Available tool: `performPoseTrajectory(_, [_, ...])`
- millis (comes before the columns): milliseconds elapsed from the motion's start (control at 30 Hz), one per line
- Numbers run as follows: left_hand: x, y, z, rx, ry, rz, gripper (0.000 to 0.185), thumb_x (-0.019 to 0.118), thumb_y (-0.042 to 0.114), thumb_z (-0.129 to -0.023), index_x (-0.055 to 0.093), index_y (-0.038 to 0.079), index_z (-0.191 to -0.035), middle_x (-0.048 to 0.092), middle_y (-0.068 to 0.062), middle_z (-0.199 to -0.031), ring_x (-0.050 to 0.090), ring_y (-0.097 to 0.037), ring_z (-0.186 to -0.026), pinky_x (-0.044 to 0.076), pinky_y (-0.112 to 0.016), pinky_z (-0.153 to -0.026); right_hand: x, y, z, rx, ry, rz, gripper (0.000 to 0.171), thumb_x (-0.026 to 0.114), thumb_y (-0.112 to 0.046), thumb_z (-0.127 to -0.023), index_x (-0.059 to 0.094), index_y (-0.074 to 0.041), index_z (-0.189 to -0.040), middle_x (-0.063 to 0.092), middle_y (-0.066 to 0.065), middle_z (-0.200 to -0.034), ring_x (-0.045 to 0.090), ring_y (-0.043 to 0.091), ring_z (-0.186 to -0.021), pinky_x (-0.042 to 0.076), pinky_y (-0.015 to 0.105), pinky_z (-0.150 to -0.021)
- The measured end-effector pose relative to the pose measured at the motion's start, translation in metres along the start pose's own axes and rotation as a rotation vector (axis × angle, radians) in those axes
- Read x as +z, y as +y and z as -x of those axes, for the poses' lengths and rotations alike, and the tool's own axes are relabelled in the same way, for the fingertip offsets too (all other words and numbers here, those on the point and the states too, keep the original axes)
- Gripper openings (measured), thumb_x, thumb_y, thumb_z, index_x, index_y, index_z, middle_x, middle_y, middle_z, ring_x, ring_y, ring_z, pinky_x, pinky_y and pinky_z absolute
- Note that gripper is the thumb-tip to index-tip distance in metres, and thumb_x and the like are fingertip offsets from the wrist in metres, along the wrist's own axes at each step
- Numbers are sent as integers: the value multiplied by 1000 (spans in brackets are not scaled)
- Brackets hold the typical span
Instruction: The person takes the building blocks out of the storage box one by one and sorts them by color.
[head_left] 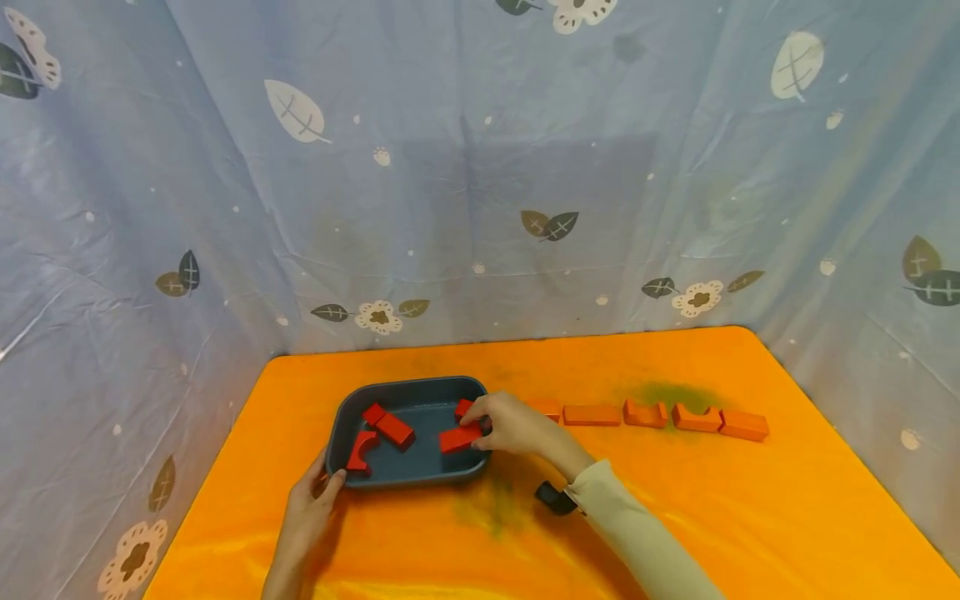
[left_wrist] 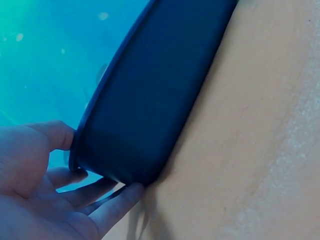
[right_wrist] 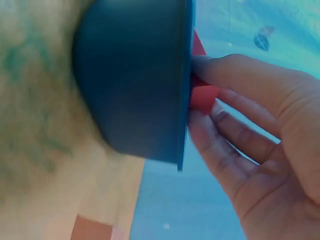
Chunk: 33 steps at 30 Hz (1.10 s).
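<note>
From my remote post I log a patterned curtain (head_left: 480, 250) behind an orange table (head_left: 390, 542); grey-blue tray (head_left: 408, 481) on its left half, row of orange blocks (head_left: 592, 415) to the right. Left hand (head_left: 307, 508) pinches the tray's near-left corner. Right hand (head_left: 516, 425) grasps a red block (head_left: 456, 440) inside the tray's right end (other red pieces (head_left: 395, 430) lie left)

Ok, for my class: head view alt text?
A right hand pinches a red block at a dark tray holding more red blocks; the left hand grips the tray's corner. Orange blocks line up to the right.
</note>
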<state>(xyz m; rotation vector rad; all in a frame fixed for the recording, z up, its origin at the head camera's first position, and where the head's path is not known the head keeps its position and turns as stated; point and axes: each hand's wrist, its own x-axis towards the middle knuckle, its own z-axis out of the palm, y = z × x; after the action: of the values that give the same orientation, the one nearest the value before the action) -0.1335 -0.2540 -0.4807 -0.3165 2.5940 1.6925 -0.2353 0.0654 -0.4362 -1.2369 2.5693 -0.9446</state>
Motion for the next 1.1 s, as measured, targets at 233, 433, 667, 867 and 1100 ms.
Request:
performPoseTrajectory(233, [0,0,0,-6,4,-2,63,48,22,-105,17,3,-156,29,-25,-155,43,-39,-132,42,-6,-79,-16,7,24,39,124,-145,23,77,-10,-84,75,-7,-107,69,4,-112,63,14,-87,56,36,-79])
performPoseTrajectory(433, [-1,1,1,-10,14,-1,61,47,21,-105,18,3,-156,30,-25,-154,44,-40,-131,41,-4,-79,-27,21,45,97,177,-195,24,75,-10,-86,75,-10,-110,68,2,-114,62,17,-93,55,42,-84])
performPoseTrajectory(667, [-1,2,2,-28,15,-24,60,47,21,-105,20,4,-156,33,-25,-153,42,-38,-133,39,-3,-80,-28,46,75,107,261,-155,25,78,-10,-83,75,-5,-107,68,9,-113,64,23,-95,57,32,-79])
performPoseTrajectory(867, [0,2,2,-15,25,-52,60,48,21,-105,21,3,-155,34,-26,-152,43,-39,-132,43,-7,-85,-10,68,94,124,212,-58,23,79,-7,-81,75,-6,-104,70,6,-107,65,24,-95,57,33,-80])
performPoseTrajectory(1100, [0,2,1,-16,12,-66,62,47,23,-105,18,2,-156,32,-26,-153,45,-40,-130,45,-9,-84,3,76,101,192,154,-18,23,77,-1,-80,73,-5,-102,70,3,-101,63,20,-91,56,33,-79])
